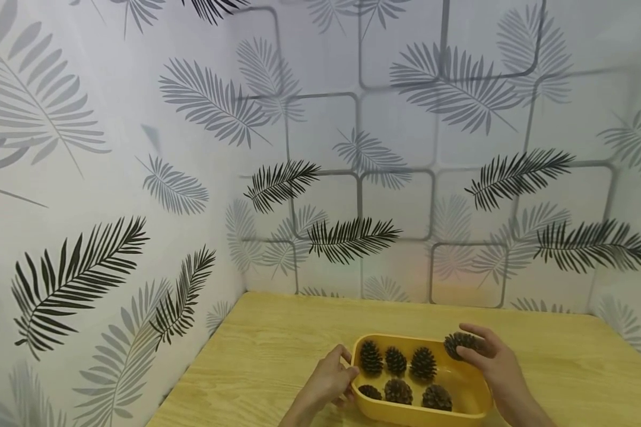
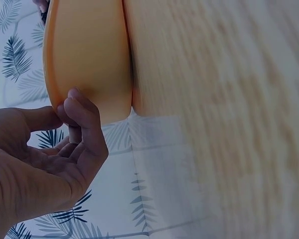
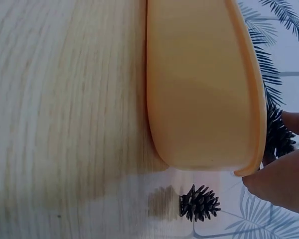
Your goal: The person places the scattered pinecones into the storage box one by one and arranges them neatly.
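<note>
A yellow tub (image 1: 467, 391) with rounded corners sits on the wooden table, with several brown pine cones (image 1: 424, 364) in two rough rows inside. Its left end is held by my left hand (image 1: 328, 376); in the left wrist view thumb and fingers pinch the rim. Over the tub's far right corner, my right hand (image 1: 494, 356) holds another pine cone (image 1: 456, 344) between thumb and fingers. The right wrist view shows this pine cone (image 3: 278, 133) at rim height, partly hidden by the rim and fingers.
One more pine cone (image 3: 199, 203) lies on the table beyond the tub in the right wrist view. The pale wooden table (image 1: 278, 332) meets a leaf-patterned wall (image 1: 326, 201) at the back and another along the left side.
</note>
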The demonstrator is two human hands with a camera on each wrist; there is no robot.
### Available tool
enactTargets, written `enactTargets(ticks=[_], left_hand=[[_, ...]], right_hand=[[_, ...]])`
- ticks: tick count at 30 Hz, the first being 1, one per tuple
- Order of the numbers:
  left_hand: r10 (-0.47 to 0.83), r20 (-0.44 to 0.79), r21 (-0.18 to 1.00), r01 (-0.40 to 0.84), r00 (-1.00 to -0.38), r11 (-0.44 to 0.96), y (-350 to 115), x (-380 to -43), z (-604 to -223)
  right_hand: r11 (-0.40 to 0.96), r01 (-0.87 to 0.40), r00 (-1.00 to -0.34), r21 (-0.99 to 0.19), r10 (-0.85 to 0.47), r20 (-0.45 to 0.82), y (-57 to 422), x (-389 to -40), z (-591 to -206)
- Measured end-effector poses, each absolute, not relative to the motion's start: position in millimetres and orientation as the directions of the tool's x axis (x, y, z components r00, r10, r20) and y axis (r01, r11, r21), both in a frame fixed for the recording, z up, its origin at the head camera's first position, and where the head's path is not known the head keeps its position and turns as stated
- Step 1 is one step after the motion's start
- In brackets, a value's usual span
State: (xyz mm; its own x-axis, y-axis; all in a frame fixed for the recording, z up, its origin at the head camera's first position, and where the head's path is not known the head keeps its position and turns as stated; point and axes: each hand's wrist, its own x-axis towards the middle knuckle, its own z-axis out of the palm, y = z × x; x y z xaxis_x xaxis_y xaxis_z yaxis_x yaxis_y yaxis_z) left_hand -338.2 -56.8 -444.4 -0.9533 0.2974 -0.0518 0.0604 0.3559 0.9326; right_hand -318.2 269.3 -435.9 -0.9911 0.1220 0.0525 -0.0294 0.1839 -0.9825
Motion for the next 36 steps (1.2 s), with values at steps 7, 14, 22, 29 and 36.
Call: enactTargets(ticks=[7, 14, 22, 29, 36], left_hand=[[0.305, -0.049, 0.935, 0.064, -0.951, 0.349, -56.9, -337.0, -444.2], [0.301, -0.052, 0.935, 0.059, -0.952, 0.350, -55.9, -335.7, -443.0], [0.304, -0.058, 0.933, 0.057, -0.951, 0.356, -55.9, -336.5, -442.9], [0.306, -0.065, 0.933, 0.051, -0.950, 0.356, -57.6, -335.7, -444.3], [0.307, -0.049, 0.938, 0.062, -0.950, 0.340, -56.5, -334.3, -443.8]], right_hand=[[0.329, -0.063, -0.981, -0.942, 0.151, 0.118, 262.0, -320.4, -440.3], [0.509, -0.151, -0.959, -0.847, 0.131, 0.250, 255.0, -319.5, -444.8], [0.614, -0.156, -0.954, -0.774, 0.109, 0.279, 249.7, -318.1, -445.8], [0.662, -0.161, -0.951, -0.732, 0.093, 0.293, 247.9, -321.4, -451.9], [0.725, -0.217, -0.927, -0.654, 0.058, 0.371, 245.5, -326.3, -458.7]])
